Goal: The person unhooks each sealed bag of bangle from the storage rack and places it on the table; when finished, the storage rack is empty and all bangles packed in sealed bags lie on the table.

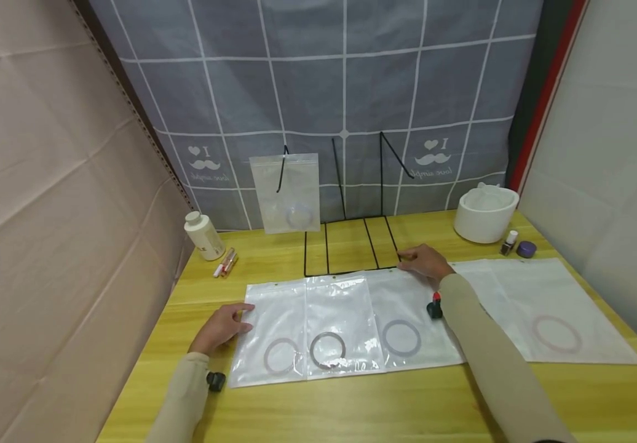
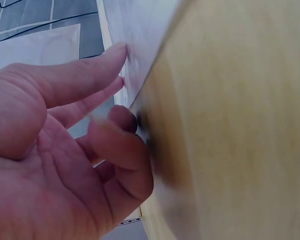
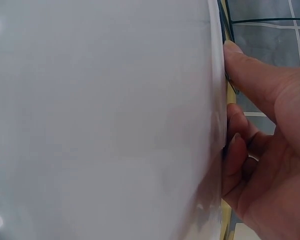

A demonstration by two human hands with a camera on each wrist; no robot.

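Three clear zip bags lie side by side on the table in the head view: a left bag (image 1: 269, 314) with a pinkish ring, a middle bag (image 1: 340, 307) with a dark grey ring, and a third bag (image 1: 398, 298) with a bluish-grey ring. My left hand (image 1: 221, 326) touches the left bag's side edge, thumb and forefinger apart; its other fingers curl in the left wrist view. At the third bag's top edge, my right hand (image 1: 425, 261) rests its fingertips, beside the black wire rack (image 1: 374, 246). A white bag surface (image 3: 105, 110) fills most of the right wrist view.
Another bag (image 1: 567, 295) with a pink ring lies to the right. One bag (image 1: 288, 191) hangs from the rack's left hook. A white bottle (image 1: 204, 235) and small tubes (image 1: 227, 263) stand back left; a white tub (image 1: 484, 215), small bottle (image 1: 509, 243) and purple lid (image 1: 526, 249) back right.
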